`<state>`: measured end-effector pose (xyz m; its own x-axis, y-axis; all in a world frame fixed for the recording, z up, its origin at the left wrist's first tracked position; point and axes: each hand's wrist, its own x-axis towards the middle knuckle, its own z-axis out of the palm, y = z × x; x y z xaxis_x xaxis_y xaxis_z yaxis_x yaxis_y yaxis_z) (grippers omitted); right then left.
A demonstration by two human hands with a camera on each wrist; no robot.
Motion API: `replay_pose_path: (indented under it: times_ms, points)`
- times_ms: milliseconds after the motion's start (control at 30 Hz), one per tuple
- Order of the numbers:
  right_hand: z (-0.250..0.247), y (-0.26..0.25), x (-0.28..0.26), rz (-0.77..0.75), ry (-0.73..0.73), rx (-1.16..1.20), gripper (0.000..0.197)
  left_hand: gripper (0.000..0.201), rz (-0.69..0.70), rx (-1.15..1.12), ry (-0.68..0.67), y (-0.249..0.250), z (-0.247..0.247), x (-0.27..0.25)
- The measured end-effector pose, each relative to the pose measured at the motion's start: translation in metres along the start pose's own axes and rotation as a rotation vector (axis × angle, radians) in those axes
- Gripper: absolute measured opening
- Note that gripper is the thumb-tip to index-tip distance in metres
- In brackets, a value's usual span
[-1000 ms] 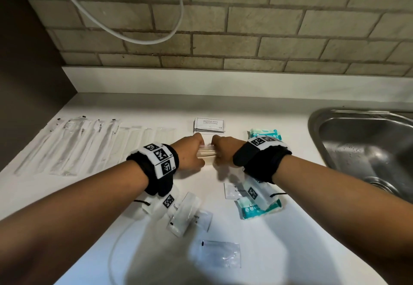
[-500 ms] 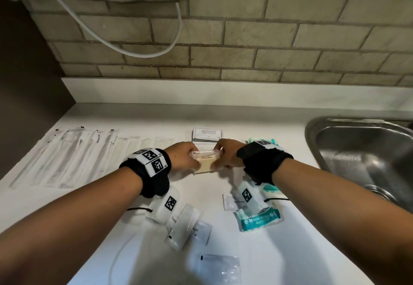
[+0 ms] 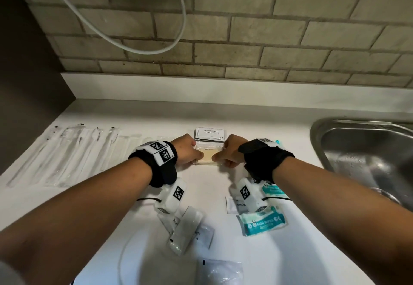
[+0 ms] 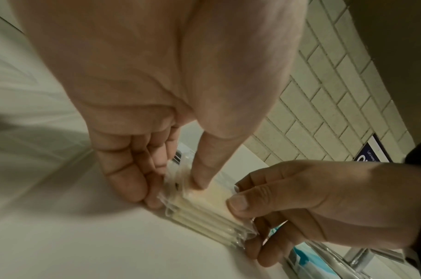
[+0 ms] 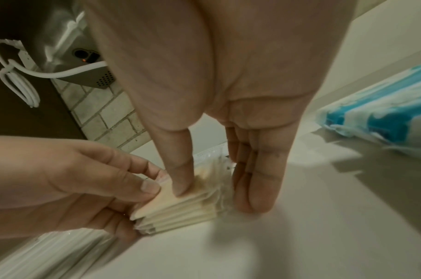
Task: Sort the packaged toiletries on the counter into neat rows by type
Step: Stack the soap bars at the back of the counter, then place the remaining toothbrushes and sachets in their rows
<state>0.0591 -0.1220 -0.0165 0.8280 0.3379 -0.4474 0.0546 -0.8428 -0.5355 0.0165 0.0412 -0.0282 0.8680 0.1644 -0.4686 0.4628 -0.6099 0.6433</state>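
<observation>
Two hands (image 3: 188,152) (image 3: 232,154) around sachets (image 3: 207,156) below "SHAMPOO WITH CONDITIONER" (image 3: 211,131)

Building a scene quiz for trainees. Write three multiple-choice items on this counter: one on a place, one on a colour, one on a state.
1. The sink lies on which side of the counter?
A left B right C middle
2. The mini wipes pack is printed in:
A red B teal C black
3. The stack of cream sachets is:
A pinched by both hands B lying untouched C held by one hand

Answers: B, its steel basin sits at the right edge. B, teal and white wrapper. A, left hand and right hand grip opposite ends.
</observation>
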Motion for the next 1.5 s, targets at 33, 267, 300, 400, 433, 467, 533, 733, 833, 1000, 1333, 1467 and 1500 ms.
replay_pose_path:
  times_ms: [33, 267, 300, 400, 433, 467, 533, 733, 833, 1000, 1333, 1467, 1500]
  points:
    - [0.0, 0.0, 0.0, 0.004, 0.011, 0.004, 0.026, 0.048, 0.001, -0.002, 0.001, 0.001, 0.0, 0.001]
    - [-0.002, -0.004, 0.001, 0.028, 0.04, -0.04, 0.029, 0.045, 0.028, 0.14, 0.013, 0.004, -0.002, 0.005]
    - [-0.003, -0.005, 0.001, 0.031, 0.04, -0.036, 0.029, 0.045, 0.037, 0.175, 0.032, 0.005, -0.002, 0.004]
    - [-0.002, -0.005, 0.0, 0.036, 0.045, -0.021, 0.031, 0.049, 0.044, 0.245, 0.053, 0.009, -0.003, 0.002]
    - [-0.001, -0.004, 0.0, 0.037, 0.045, -0.021, 0.032, 0.049, 0.045, 0.273, 0.056, 0.009, -0.003, 0.001]
    - [-0.001, -0.005, -0.001, 0.043, 0.05, -0.028, 0.032, 0.05, 0.049, 0.3, 0.063, 0.009, -0.003, 0.001]
    - [0.001, -0.006, -0.004, 0.059, 0.075, -0.066, 0.031, 0.053, 0.06, 0.334, 0.071, 0.009, -0.003, 0.001]
    - [0.0, -0.01, -0.015, 0.075, 0.162, -0.15, 0.045, 0.059, 0.068, 0.37, 0.097, 0.011, -0.008, -0.006]
    - [-0.005, -0.012, -0.027, 0.038, 0.193, -0.218, 0.049, 0.066, 0.115, 0.331, 0.142, 0.009, -0.017, -0.019]
    - [-0.002, -0.009, -0.069, -0.132, 0.032, -0.479, 0.041, 0.058, 0.213, 0.401, 0.096, 0.003, -0.022, -0.062]
    - [0.03, 0.001, -0.103, -0.137, -0.055, -0.734, 0.033, 0.073, 0.141, 0.673, -0.104, -0.033, 0.03, -0.125]
    - [0.035, -0.004, -0.11, -0.191, -0.073, -0.718, 0.028, 0.055, 0.165, 0.713, -0.06, -0.031, 0.039, -0.128]
    - [0.035, -0.005, -0.111, -0.211, -0.068, -0.709, 0.023, 0.049, 0.185, 0.71, -0.051, -0.03, 0.038, -0.128]
